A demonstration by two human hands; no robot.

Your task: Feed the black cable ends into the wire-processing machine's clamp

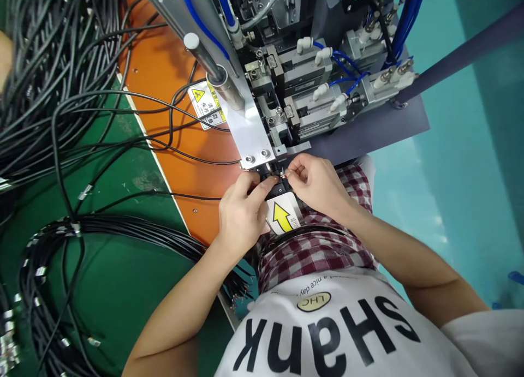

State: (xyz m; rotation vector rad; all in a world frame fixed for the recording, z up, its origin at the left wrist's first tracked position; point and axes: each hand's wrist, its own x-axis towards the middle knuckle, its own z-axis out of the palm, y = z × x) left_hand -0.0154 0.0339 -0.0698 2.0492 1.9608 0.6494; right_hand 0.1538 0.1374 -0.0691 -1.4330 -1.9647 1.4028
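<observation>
A small wire end, with some reddish colour showing, sits between the two hands at the near edge of the machine, beside the right edge of the orange surface. The right hand has thumb and forefinger pinched together on it. The left hand is bent over the spot from the other side, thumb tip just beside the wire end; whether its fingers are clamped on anything cannot be told. One black cable crosses the orange surface and goes in under the left hand.

Just below the hands is one arrow label, white with a yellow arrow and small characters too fine to read fully. Beyond them, a metal plate carries two screws and one upright post. Beside it lies one warning label, with a yellow triangle and Chinese characters, 保养 among them. Two silver cylinders bear four white fittings, two apiece, with blue tubes.

On the green surface are two big lots of black cable, too many to count singly: a heap toward the far left corner and a tied bundle whose loose ends pass the right edge. The person's white shirt reads "SHank", "LHC" and "a nice day".
</observation>
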